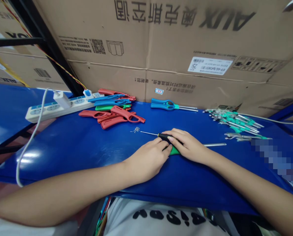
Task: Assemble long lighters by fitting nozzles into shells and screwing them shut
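Observation:
My right hand (185, 144) is closed around a screwdriver (164, 137) with a black handle. Its thin shaft points left, and the tip is at a small pile of screws (136, 129) on the table. Close against it, my left hand (148, 159) has its fingers curled round a green gas lighter (175, 150) lying low over the table. From under my right hand the lighter's metal tube (216, 144) sticks out to the right. Most of the green body is hidden by my hands.
Red, blue and green lighter shells (119, 118) lie heaped at back left, beside a white power strip (50, 109). Two blue lighters (163, 104) lie at the back. Several teal-and-metal lighter inserts (235, 121) are piled right. A large cardboard box (146, 39) walls off the blue table (87, 150).

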`<state>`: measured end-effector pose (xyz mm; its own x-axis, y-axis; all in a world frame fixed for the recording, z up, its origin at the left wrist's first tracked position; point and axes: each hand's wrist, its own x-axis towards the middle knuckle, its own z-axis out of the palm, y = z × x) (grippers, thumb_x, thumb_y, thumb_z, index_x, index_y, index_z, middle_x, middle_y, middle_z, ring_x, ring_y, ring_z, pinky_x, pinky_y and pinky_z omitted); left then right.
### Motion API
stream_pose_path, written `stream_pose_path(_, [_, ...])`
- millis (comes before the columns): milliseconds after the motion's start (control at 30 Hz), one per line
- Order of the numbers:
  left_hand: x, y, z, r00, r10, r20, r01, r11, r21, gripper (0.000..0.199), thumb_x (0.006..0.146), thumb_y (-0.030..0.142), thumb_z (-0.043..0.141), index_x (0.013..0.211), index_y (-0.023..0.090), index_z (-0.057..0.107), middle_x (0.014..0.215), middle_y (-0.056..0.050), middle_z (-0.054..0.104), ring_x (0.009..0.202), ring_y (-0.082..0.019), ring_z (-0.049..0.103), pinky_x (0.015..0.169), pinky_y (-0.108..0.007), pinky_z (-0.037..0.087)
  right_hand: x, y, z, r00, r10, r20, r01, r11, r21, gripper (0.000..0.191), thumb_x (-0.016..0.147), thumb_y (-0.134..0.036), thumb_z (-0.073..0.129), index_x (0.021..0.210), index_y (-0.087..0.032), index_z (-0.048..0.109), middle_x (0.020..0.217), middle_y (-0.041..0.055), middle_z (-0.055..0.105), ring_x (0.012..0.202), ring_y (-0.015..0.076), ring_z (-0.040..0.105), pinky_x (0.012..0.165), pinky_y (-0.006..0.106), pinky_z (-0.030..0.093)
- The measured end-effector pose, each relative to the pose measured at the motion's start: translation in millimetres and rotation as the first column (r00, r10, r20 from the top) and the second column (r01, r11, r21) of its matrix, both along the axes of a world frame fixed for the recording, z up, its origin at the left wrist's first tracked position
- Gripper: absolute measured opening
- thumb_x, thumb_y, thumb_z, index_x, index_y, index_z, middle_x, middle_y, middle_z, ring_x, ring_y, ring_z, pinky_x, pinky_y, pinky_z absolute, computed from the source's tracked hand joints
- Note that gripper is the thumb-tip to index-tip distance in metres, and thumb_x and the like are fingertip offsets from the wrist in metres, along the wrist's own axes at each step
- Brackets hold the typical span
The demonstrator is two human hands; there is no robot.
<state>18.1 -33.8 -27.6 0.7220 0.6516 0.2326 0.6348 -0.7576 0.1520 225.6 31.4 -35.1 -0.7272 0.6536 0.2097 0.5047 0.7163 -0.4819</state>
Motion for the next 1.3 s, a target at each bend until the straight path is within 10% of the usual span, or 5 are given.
stream_pose_path(367, [0,1,1.9,0.999,-0.004,0.041,0.004,1.0,-0.011,0.029,0.097,0.015,0.047,0.122,0.009,0.062,0.114,-0.016,0.066,0.11,-0.03,0.059,0.095,-0.046,0.054,-4,1,-1.7,0.999,-0.033,0.035,0.032,0.999,0.007,0.038,0.106,-0.034,0.037,0.138,-0.029,0.056,0.128,0.0082,0.065,0.116,0.0243,0.06,0.097,0.044,0.046])
stream_pose_path(667, [-2,8,3.5,0.988,-0.012,0.152,0.035,0.988,-0.149,0.029,0.098,0.02,0.053,0.123,0.012,0.063,0.113,-0.013,0.067,0.106,-0.026,0.059,0.094,-0.041,0.053,3,0,23.3,0.923,-0.185,-0.338,0.166,0.983,-0.083,0.03,0.102,-0.038,0.046,0.12,-0.026,0.067,0.116,0.0061,0.069,0.105,0.0227,0.063,0.095,0.042,0.048])
stream_pose_path(900, [-5,22,-4.7,0.958,-0.041,0.285,0.102,0.974,-0.204,0.035,0.096,0.026,0.06,0.129,0.014,0.063,0.121,-0.012,0.067,0.109,-0.026,0.058,0.099,-0.042,0.049,0,-1,66.8,0.639,-0.439,-0.631,0.23,0.892,-0.388,0.016,0.088,-0.035,0.066,0.093,-0.028,0.079,0.073,0.0013,0.064,0.066,0.0157,0.052,0.061,0.03,0.043])
stream_pose_path(1100, [-3,26,-11.8,0.859,0.096,0.503,0.082,0.944,-0.321,0.042,0.088,0.032,0.072,0.126,0.016,0.066,0.119,-0.01,0.07,0.11,-0.023,0.063,0.101,-0.04,0.05,-2,0,63.4,0.266,-0.558,-0.786,0.078,0.825,-0.56,0.02,0.081,-0.036,0.072,0.074,-0.019,0.076,0.061,-0.0018,0.045,0.053,0.0095,0.04,0.047,0.025,0.037])
stream_pose_path(1300, [-1,30,-10.0,0.67,0.356,0.651,0.007,0.874,-0.486,0.037,0.084,0.036,0.076,0.116,0.019,0.071,0.111,-0.008,0.073,0.097,-0.02,0.069,0.088,-0.035,0.056,12,10,52.2,0.242,-0.615,-0.75,0.059,0.781,-0.622,0.023,0.082,-0.037,0.07,0.068,-0.019,0.069,0.057,-0.0035,0.038,0.048,0.0091,0.039,0.043,0.026,0.033])
